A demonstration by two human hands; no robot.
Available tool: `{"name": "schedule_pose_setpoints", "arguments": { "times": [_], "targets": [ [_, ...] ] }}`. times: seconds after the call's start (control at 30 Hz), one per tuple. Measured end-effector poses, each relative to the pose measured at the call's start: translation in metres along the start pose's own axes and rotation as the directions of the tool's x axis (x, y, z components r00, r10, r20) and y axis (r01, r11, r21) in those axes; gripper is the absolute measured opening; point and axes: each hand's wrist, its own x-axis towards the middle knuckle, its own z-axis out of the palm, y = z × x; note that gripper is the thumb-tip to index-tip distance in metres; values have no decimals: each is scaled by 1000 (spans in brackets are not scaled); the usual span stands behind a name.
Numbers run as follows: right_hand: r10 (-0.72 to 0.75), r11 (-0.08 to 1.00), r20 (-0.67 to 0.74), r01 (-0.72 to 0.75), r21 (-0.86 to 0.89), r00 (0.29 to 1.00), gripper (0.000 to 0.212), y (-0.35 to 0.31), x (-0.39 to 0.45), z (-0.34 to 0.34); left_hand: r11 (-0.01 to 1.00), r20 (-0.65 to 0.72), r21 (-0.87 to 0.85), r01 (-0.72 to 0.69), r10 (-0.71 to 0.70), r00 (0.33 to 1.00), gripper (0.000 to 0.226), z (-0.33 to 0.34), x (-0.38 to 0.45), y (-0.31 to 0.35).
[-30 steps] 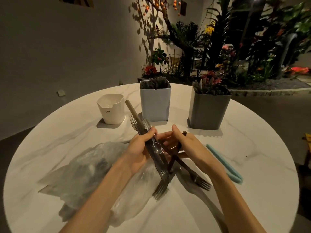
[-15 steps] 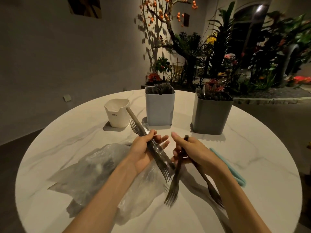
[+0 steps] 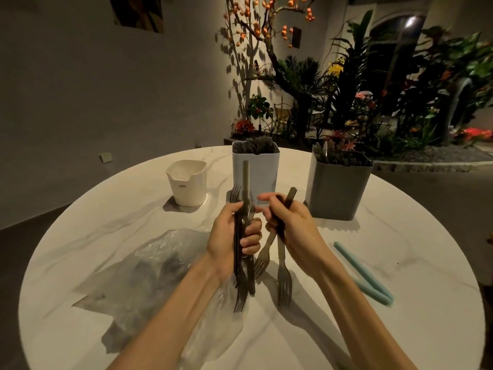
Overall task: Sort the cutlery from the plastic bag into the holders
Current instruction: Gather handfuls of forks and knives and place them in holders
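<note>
My left hand [image 3: 231,236] grips a bundle of cutlery [image 3: 243,281] held nearly upright above the table, some forks tines down, others tines up. My right hand [image 3: 290,228] holds two forks [image 3: 283,279] with their tines pointing down, just right of the bundle. The crumpled clear plastic bag [image 3: 160,273] lies on the table at the left, under my left forearm. Three holders stand at the back: a small white one [image 3: 188,186], a pale blue one [image 3: 262,172] and a grey one [image 3: 336,190]; the blue and grey ones hold dark cutlery.
A round white marble table [image 3: 400,249] carries everything. Teal tongs [image 3: 365,276] lie at the right of my right forearm. Plants and a decorative tree stand behind the table, with a grey wall at the left.
Both hands have lifted and turned their cutlery from slanted to nearly upright. The two forks in my right hand now hang tines down beside the left bundle.
</note>
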Motion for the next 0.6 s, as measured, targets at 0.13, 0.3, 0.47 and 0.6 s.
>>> {"name": "schedule_pose_setpoints", "arguments": {
  "times": [0.13,0.3,0.47,0.6],
  "targets": [
    [53,996,-41,-50,73,998,32,8,-5,4,997,-50,73,-9,13,999,23,0,4,0],
    [18,998,-178,-8,56,984,28,2,2,-10,970,70,243,-5,-13,997,21,8,-4,-1],
    [-20,999,-125,16,-30,992,35,0,-3,-9,977,-30,213,-32,39,999,27,12,0,-11],
    [-48,940,33,56,-337,998,31,8,-4,-2,998,-164,23,-54,58,985,46,5,3,-10]
  ]
}}
